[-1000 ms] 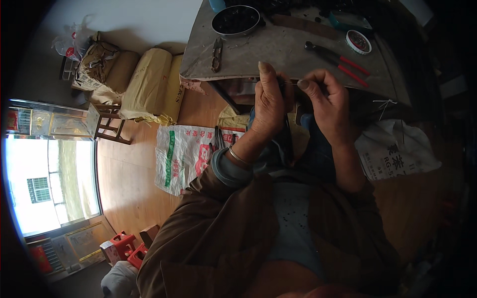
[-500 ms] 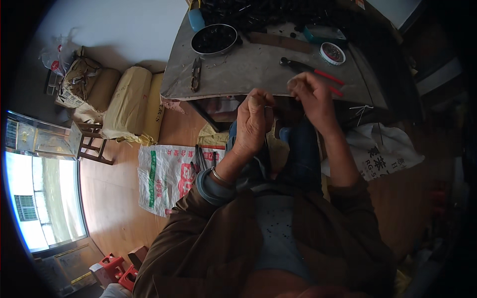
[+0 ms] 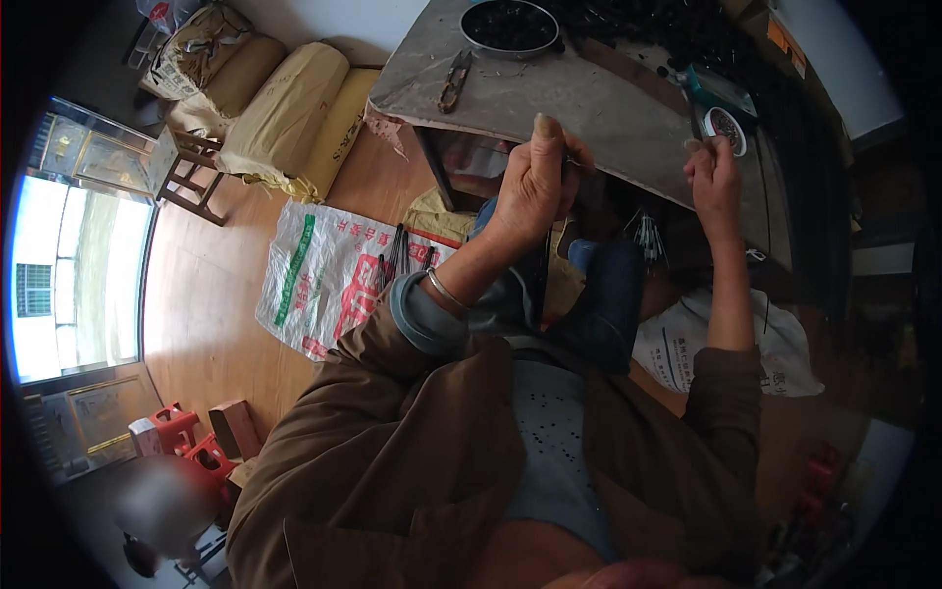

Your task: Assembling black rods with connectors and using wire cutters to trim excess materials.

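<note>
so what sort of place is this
Probably a small home workshop or informal workroom: a worn worktable bears a round metal-rimmed pan of small black pieces and a dark heap, and bulging tan sacks sit near the wall.

On the table point(image 3: 579, 108), pan point(image 3: 512, 54) at left, snips point(image 3: 454, 82) before it, dish point(image 3: 740, 147) at right.

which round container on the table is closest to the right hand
The small white dish just beyond the right hand; the larger bowl of black pieces sits farther left.
</note>
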Demonstrator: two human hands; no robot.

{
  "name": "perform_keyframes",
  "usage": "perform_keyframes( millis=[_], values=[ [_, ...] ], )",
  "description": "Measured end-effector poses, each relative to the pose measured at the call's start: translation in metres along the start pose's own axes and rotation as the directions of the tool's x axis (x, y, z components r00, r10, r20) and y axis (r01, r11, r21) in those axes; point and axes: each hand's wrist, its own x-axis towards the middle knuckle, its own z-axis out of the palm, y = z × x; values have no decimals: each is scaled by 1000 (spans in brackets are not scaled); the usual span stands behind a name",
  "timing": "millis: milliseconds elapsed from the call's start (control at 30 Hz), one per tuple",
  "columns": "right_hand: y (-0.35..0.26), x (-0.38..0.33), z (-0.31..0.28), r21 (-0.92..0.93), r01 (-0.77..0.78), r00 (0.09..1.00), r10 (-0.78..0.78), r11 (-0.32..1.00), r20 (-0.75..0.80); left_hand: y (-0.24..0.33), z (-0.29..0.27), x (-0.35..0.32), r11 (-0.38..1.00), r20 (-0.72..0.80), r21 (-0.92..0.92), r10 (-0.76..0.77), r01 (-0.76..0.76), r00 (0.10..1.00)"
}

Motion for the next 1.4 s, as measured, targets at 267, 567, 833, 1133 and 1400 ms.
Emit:
perform_keyframes(
  millis=[267,567,833,1133,1400],
  values=[
    [-98,-44,-9,-223,475,877,-437,851,199,6,7,-4,997,-28,18,-76,77,997],
    [-114,-44,-19,-476,596,801,-518,647,300,3,6,-3,999,2,-12,-52,52,999],
    [-96,-117,13,505,-837,524,43,212,850,-1,3,-3,994,45,101,26,-31,999],
    [-90,-85,-12,239,-109,796,-60,965,603,5,1,-12,993,107,87,-92,83,990],
    [-81,-114,-15,258,-939,241,-101,228,965,-5,-4,-15,989,205,128,-96,70,974]
  ],
)
